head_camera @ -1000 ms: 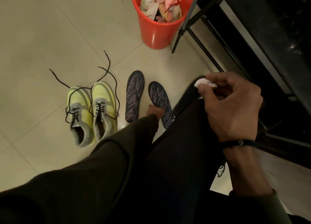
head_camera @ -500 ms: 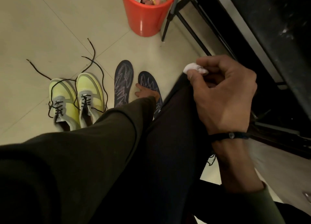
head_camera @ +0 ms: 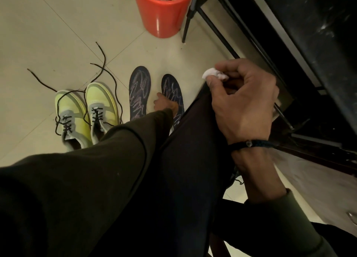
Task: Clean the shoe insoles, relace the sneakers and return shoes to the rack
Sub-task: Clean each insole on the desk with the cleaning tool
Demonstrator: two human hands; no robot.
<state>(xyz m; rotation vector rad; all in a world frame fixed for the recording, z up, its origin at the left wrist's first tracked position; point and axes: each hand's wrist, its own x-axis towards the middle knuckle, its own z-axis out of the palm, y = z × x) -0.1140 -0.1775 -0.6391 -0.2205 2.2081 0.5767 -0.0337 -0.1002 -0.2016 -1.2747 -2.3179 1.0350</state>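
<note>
Unmoved — right hand (head_camera: 245, 104) still pinches tissue (head_camera: 213, 74).

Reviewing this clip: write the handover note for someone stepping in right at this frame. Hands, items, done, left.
Right hand pinches a crumpled white wipe above the knee.
Left hand reaches down and touches the right insole; whether it grips is unclear.
Left insole lies beside it on the floor; both carry chalky scribbles, so not clean.
Yellow sneakers stand to the left, laces loose and trailing.
Red bucket holds used wipes.
Left: wipe both insoles, refit, relace, rack the shoes.
</note>
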